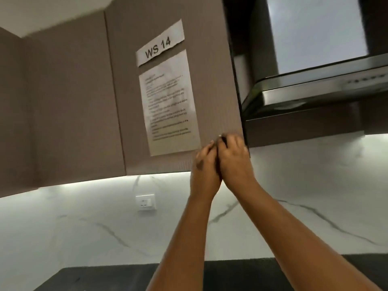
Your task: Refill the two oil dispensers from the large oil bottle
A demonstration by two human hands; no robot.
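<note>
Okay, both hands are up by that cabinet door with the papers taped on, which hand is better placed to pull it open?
Probably the right hand: it sits at the cabinet door's edge beside the range hood.

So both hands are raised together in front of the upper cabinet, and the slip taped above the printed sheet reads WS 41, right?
Not quite. In the head view the slip reads WS 14, not WS 41. The rest holds: left hand and right hand are raised together in front of the upper cabinet, and the slip sits above the printed sheet.
</note>
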